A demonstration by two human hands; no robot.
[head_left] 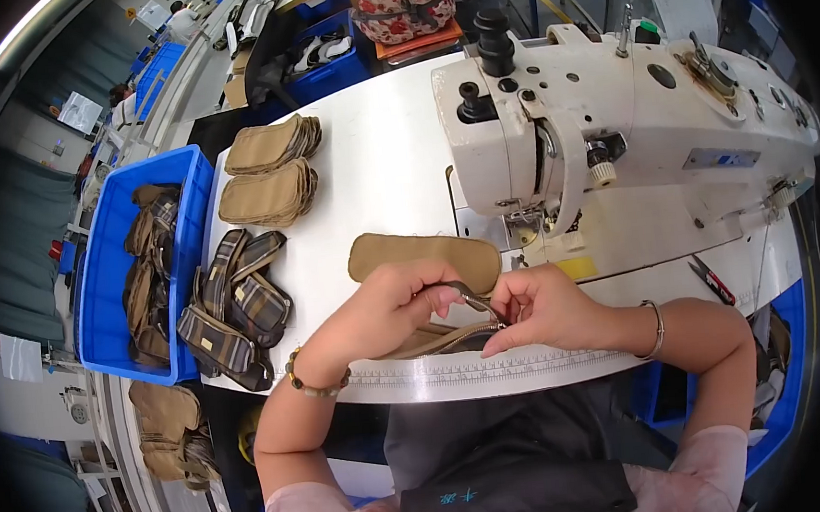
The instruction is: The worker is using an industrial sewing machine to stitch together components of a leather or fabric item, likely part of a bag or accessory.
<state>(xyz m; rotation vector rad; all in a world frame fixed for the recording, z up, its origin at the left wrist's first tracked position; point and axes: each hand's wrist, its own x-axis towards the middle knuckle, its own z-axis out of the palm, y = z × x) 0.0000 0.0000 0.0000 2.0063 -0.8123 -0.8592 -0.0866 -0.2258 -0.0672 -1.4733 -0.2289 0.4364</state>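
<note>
At the table's front edge, my left hand (402,307) and my right hand (551,310) are closed on a zippered fabric piece (444,340), with a curved zipper and dark edging. My left fingers pinch its raised dark edge, while my right fingers hold the zipper end; part of the piece is hidden behind my left hand. Just beyond my hands a tan rounded fabric panel (420,255) lies flat. The white sewing machine (601,116) stands at the right, its needle area beyond my right hand.
Stacks of tan panels (266,195) and plaid pouches (240,303) lie at the table's left. Beside them, a blue bin (108,270) holds more pieces. Scissors (710,279) lie at right. A ruler strip (439,373) runs along the front edge. A floral backpack (400,5) sits behind.
</note>
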